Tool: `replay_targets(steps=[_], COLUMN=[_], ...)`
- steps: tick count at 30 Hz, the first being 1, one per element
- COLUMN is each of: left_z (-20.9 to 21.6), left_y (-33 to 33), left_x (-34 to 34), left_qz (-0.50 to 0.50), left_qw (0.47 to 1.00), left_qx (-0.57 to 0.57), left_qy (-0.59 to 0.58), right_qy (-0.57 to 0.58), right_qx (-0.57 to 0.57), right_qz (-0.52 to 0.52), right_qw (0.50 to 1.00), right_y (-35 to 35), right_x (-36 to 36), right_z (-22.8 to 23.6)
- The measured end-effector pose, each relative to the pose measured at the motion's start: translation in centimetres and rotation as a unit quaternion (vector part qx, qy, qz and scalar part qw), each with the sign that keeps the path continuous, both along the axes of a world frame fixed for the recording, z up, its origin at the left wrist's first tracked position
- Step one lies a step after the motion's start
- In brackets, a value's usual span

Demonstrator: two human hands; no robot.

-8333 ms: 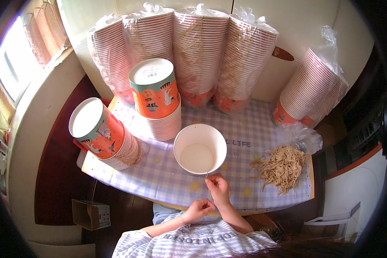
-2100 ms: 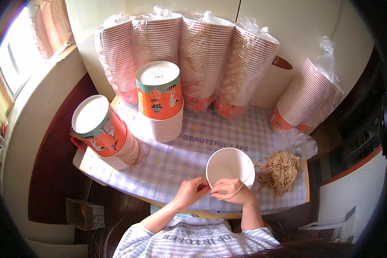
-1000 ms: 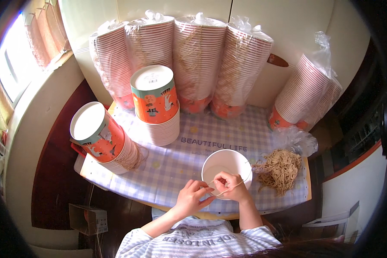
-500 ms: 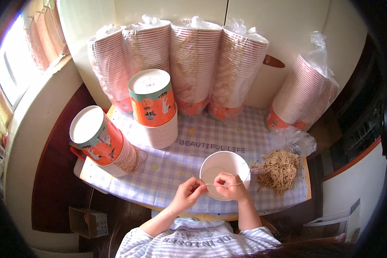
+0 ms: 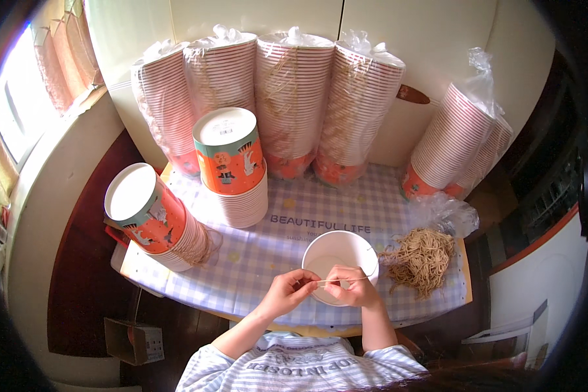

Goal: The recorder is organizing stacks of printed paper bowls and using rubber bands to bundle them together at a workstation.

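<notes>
A thin tan cord (image 5: pixel 355 279) runs between my two hands over the near side of a white paper bucket (image 5: pixel 338 243), whose open mouth faces up. My left hand (image 5: pixel 290 289) pinches the cord at its end with thumb and forefinger. Close beside it, my right hand (image 5: pixel 350 288) is closed on the same cord, and the strand passes on to the bucket's right rim. Right of the bucket lies a tangled heap of tan cords (image 5: pixel 426 260).
Two upturned stacks of orange-and-green buckets, one at left (image 5: pixel 151 209) and one farther back (image 5: pixel 230 163), stand on the checked tablecloth (image 5: pixel 268 261). Cords hang on the left stack. Tall bagged stacks (image 5: pixel 294 104) line the back; more bagged buckets (image 5: pixel 451 140) and crumpled plastic (image 5: pixel 447 214) are at right.
My right hand has shifted slightly left, closer to the left fingertips. Both hands keep hold of the cord, and the bucket stays in place.
</notes>
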State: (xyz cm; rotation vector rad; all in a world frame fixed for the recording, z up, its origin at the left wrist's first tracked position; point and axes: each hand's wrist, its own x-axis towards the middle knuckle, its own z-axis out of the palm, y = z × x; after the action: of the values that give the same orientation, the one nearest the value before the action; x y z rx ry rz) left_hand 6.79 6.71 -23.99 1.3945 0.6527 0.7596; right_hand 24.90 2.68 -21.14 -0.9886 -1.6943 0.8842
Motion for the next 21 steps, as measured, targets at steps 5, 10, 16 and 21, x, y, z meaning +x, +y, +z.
replay_targets(steps=[5,10,16,21], left_z=[0.6,1.8,1.9,0.4], left_y=[-0.2,-0.3,-0.3,-0.2], left_x=[0.1,0.1,0.3,-0.1], left_qz=[0.017,0.068,0.077,0.077], left_qw=[0.998,0.966,0.944,0.976], left_qx=[0.047,0.216,0.304,0.184], left_qy=[0.039,0.127,0.098,0.089], right_qy=[0.016,0.062,0.050,0.023], right_qx=[-0.010,0.001,0.032,-0.030], right_qz=[0.018,0.026,-0.013,-0.043], right_qw=[1.000,0.998,0.998,0.998], right_y=[0.0,0.2,0.6,0.2], right_x=[0.2,0.1,-0.3,-0.6], right_z=[-0.4,-0.7,-1.0,-0.1])
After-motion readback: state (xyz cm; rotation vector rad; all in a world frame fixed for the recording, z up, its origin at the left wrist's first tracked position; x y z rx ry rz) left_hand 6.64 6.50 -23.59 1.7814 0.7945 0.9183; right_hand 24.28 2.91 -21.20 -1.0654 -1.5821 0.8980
